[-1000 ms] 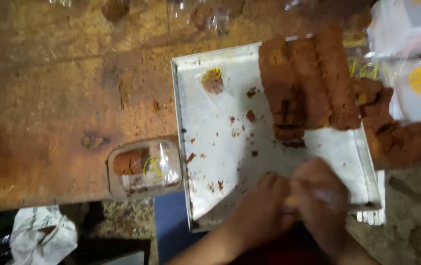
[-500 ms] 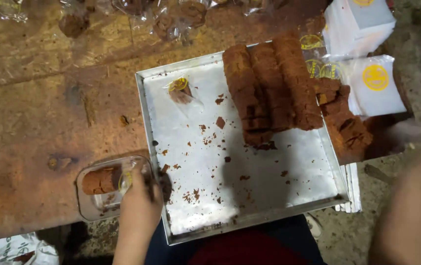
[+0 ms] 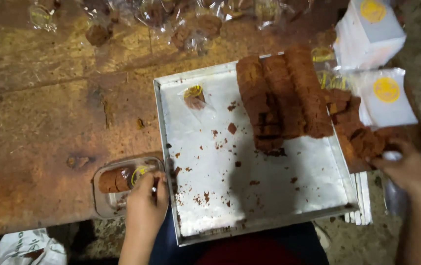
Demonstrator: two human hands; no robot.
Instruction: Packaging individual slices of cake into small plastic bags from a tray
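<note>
Wrapped brown cake (image 3: 113,180) lies in clear tray (image 3: 103,198).

This looks like a small home-style food workshop where baked goods are packed by hand. A worn, stained brown wooden surface (image 3: 48,127) carries a large square metal baking tray (image 3: 269,206) scattered with crumbs, with long brown cake slabs (image 3: 281,95) on it. Stacks of white cardboard boxes with round yellow labels (image 3: 385,95) and wrapped brown pieces in clear film (image 3: 181,19) lie around it.
</note>
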